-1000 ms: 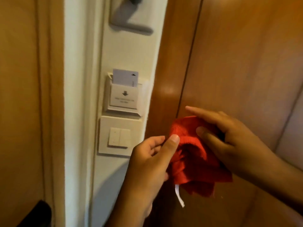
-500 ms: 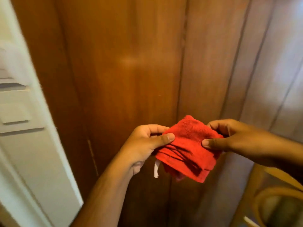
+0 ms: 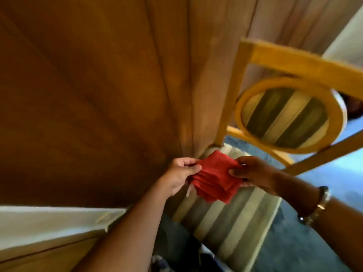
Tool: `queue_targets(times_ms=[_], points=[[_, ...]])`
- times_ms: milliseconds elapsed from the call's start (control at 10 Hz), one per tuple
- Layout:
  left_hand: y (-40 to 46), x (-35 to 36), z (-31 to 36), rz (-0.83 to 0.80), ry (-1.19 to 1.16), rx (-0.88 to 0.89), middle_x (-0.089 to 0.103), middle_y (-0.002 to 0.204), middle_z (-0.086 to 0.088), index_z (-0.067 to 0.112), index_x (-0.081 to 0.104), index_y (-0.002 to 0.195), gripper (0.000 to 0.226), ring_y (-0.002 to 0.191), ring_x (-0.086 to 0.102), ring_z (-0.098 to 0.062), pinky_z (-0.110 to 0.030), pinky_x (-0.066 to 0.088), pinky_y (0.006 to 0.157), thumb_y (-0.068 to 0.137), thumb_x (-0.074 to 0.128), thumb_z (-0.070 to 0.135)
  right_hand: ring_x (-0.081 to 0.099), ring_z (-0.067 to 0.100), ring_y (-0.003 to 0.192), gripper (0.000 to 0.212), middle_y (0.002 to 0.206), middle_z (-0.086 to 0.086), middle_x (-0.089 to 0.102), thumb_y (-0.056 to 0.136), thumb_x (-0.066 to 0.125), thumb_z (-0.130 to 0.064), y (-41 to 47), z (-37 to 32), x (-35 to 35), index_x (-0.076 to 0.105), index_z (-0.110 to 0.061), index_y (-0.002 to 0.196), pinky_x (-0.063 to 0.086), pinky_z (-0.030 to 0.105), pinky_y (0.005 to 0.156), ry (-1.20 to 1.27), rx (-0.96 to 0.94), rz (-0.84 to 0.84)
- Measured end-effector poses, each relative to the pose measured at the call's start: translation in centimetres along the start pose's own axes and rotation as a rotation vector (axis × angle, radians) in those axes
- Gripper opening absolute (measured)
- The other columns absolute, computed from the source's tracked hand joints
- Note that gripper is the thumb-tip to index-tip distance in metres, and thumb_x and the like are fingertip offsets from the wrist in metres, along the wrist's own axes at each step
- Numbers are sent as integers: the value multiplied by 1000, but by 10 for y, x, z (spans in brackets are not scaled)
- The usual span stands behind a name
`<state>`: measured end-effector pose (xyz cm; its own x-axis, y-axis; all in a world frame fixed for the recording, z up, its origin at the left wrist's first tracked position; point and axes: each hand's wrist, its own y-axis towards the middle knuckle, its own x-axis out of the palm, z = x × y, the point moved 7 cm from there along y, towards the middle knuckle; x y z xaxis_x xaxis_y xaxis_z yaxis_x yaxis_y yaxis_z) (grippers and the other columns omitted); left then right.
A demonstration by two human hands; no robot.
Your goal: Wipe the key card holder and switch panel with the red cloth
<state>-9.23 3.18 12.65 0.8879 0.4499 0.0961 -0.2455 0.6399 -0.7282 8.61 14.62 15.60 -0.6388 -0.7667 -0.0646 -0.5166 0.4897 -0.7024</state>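
The red cloth [image 3: 215,177] is folded into a small square and held between both hands above a chair seat. My left hand [image 3: 180,174] pinches its left edge with thumb and fingers. My right hand [image 3: 253,172] grips its right edge; a bracelet sits on that wrist. The key card holder and the switch panel are out of view.
A wooden chair [image 3: 279,61] with a round striped back pad and striped seat [image 3: 231,218] stands right below the cloth. Brown wood panelling [image 3: 88,95] fills the left and top. A white frame edge [image 3: 49,222] runs at the lower left. Blue carpet [image 3: 334,173] lies on the right.
The view has swung right and down, away from the key card holder and switch panel. Both hands have folded the cloth flatter and carried it over the chair.
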Motion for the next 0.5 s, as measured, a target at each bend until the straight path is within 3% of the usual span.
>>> queue_targets(times_ms=[100,200,300,400,500], points=[[50,12,-89,31,38,-157,68,118,-24,0,62,120,33,107,67,-36,-47,56,93,87,67,-1,61,31,85,29,94,23,62,76,68,-6,37,98,-3,59,4,102,52,45,81,72,196,101],[85,12,-162,109,112,-230,70,113,-21,1,64,115,31,96,70,-31,-35,59,78,85,72,1,61,27,71,21,84,19,61,73,69,-2,63,179,8,60,7,90,57,34,60,169,353,195],[109,10,-214,153,185,-243,72,102,-18,6,66,100,20,70,68,-19,-23,56,50,82,74,2,59,22,64,13,71,11,59,71,74,-9,83,235,24,60,-7,72,56,35,61,100,427,229],[121,3,-225,222,372,-188,73,102,-16,14,65,91,18,81,69,-23,-28,59,62,80,75,3,65,27,74,14,75,11,66,67,78,-22,92,253,25,65,-17,68,55,43,72,-83,370,317],[105,-7,-199,290,595,-129,68,120,-12,10,63,115,33,111,66,-27,-33,55,88,84,74,8,61,31,94,43,99,14,67,72,72,-37,80,224,20,62,-9,104,46,33,77,-431,298,392]])
